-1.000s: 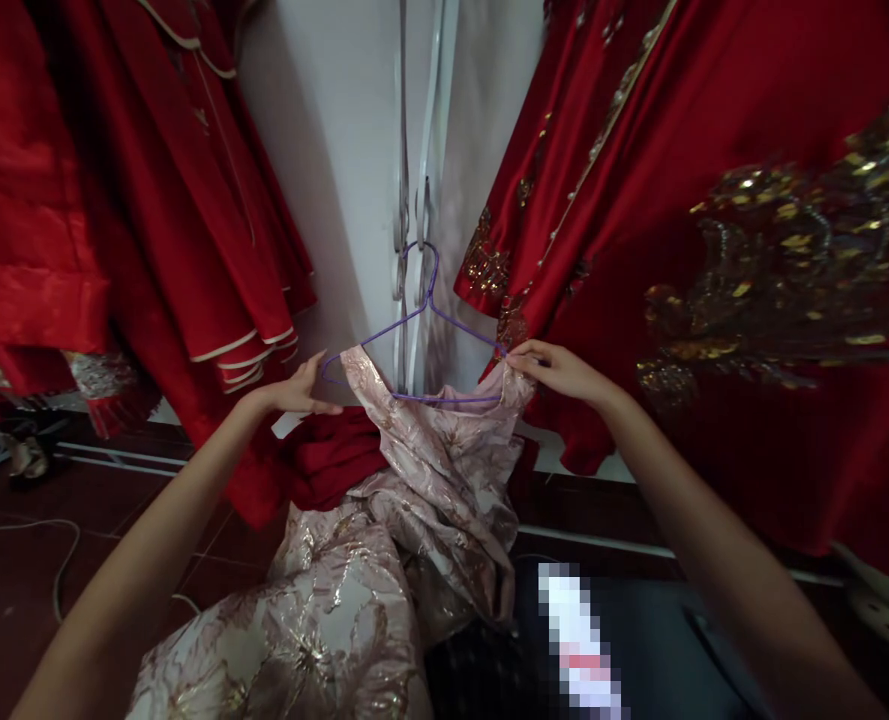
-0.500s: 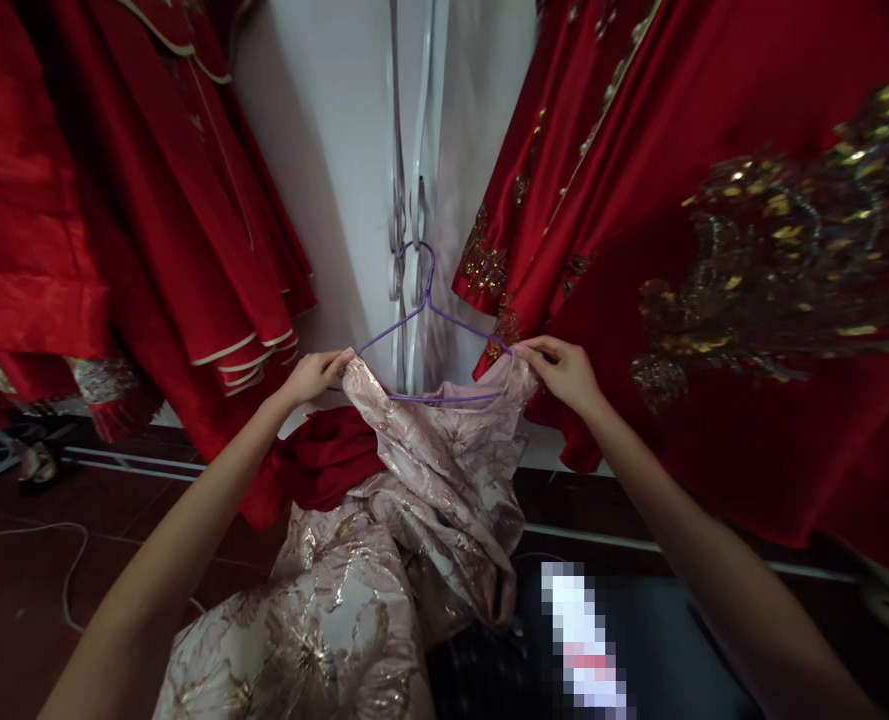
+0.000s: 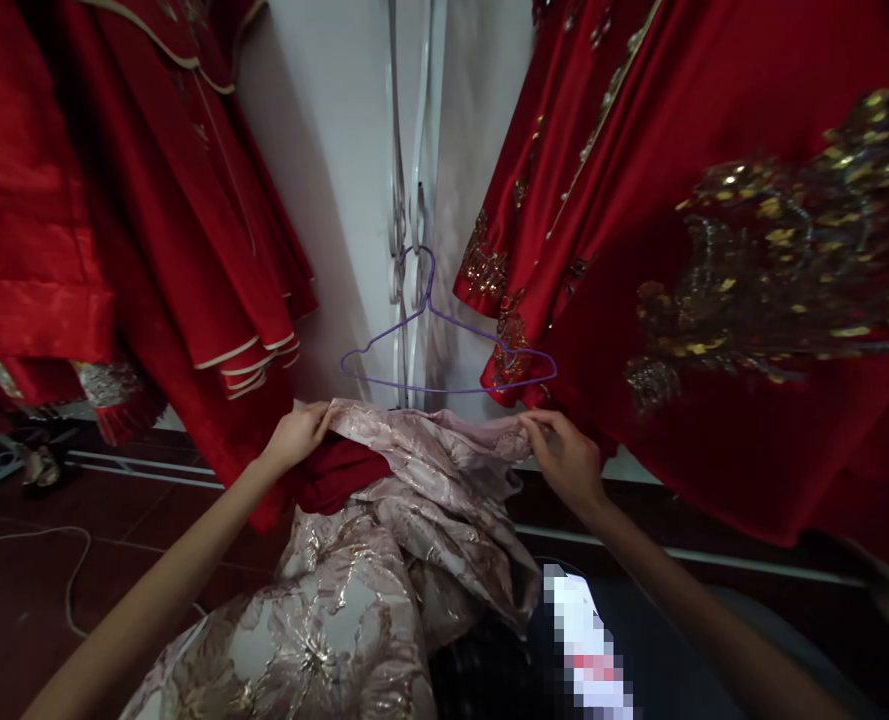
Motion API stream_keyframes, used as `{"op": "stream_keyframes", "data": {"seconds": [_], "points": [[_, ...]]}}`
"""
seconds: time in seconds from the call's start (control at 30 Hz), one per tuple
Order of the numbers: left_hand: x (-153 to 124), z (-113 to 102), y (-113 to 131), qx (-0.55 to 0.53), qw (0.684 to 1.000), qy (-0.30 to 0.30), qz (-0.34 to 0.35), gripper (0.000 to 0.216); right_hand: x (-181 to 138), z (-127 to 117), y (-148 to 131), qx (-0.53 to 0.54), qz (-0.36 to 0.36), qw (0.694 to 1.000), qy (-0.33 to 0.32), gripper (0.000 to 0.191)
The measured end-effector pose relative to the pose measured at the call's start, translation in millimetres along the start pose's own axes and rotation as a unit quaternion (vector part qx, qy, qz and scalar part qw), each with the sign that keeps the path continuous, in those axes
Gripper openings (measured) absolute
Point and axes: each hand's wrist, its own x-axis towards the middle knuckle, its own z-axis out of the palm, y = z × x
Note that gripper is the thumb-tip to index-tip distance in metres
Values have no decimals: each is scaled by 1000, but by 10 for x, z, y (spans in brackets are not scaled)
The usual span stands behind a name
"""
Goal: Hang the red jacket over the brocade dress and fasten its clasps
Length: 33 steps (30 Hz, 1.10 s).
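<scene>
A pale pink dress [image 3: 324, 630] with shiny flower patterns is stretched between my two hands by its upper edge. My left hand [image 3: 298, 437] pinches the edge's left end, and my right hand [image 3: 566, 457] pinches its right end. Just above the fabric, a purple wire hanger [image 3: 444, 388] hangs by its hook from a white metal rod [image 3: 418, 130]; no part of the dress is on its bar. The lower part of the dress spreads toward me in folds. Dark red cloth [image 3: 339, 472] shows behind it, near my left hand.
Red garments [image 3: 166, 200] with cream trim hang on the left. More red garments [image 3: 714, 440], with gold sequins, hang on the right. A white cable [image 3: 76, 575] and a metal rail [image 3: 144, 466] are low at left. A blurred bright patch [image 3: 590, 640] shows at lower right.
Both hands have moved down and slightly apart with the dress. Its upper edge has come off the hanger's ends, and the whole hanger now shows bare.
</scene>
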Motion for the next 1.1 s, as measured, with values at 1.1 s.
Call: {"op": "stream_keyframes", "data": {"seconds": [1.1], "points": [[89, 212, 1070, -2, 976, 66, 206, 28, 755, -411, 333, -70, 54, 979, 182, 21]]}}
